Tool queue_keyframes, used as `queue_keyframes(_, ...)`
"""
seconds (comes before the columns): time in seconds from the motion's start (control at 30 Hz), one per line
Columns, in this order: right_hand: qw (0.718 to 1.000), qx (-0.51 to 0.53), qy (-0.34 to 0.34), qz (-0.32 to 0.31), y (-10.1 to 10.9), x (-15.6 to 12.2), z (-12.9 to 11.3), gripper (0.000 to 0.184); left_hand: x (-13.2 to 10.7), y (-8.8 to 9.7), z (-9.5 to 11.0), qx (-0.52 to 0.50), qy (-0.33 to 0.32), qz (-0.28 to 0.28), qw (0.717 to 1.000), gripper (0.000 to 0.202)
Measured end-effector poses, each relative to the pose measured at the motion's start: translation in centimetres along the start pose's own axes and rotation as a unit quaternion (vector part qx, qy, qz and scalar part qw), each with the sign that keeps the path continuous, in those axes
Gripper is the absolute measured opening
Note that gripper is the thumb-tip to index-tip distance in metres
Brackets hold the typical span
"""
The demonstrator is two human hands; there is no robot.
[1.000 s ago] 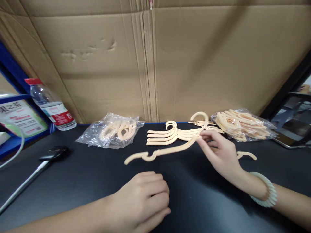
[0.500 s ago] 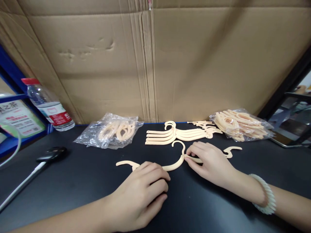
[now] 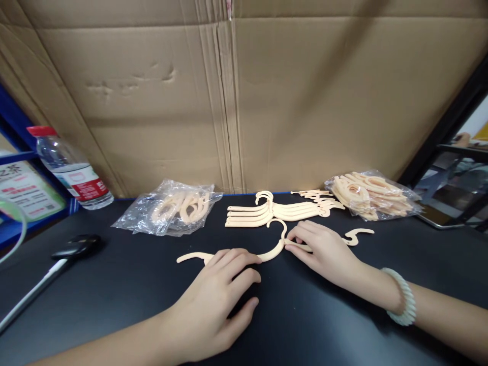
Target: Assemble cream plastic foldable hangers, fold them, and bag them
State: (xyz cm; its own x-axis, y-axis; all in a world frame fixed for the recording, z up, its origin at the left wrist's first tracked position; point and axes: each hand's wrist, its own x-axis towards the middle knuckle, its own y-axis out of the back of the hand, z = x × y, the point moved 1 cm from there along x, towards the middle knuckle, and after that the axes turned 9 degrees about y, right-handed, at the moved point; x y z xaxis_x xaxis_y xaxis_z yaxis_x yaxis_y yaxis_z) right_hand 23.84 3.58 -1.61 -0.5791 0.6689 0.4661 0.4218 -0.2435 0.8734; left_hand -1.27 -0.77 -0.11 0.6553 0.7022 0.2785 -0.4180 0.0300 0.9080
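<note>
A cream plastic hanger [image 3: 272, 249] lies flat on the black table [image 3: 114, 295] in front of me. My left hand [image 3: 217, 300] rests on the hanger's left arm, its fingers spread over it and pressing it down. My right hand [image 3: 324, 251] pinches the right arm just beside the hook; a pale bracelet [image 3: 400, 305] is on that wrist. Behind the hanger lies a stack of several like hangers [image 3: 278, 211].
A clear bag of cream parts [image 3: 171, 211] lies at the back left, another bag [image 3: 371, 193] at the back right. A water bottle [image 3: 66, 170] and blue shelf stand left. A black-tipped tool with a white handle [image 3: 57, 264] lies left. Cardboard [image 3: 244, 96] walls the back.
My right hand has brought one hanger from the stack toward me and laid it flat. My left hand has moved forward onto the hanger's left arm.
</note>
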Motion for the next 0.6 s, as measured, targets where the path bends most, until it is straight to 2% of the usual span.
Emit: queue_keyframes(0.6,1.000,0.000,0.007,0.018,-0.18,-0.15,0.04,0.007,0.24,0.07,0.10,0.008,0.000,-0.003,1.000,0.022)
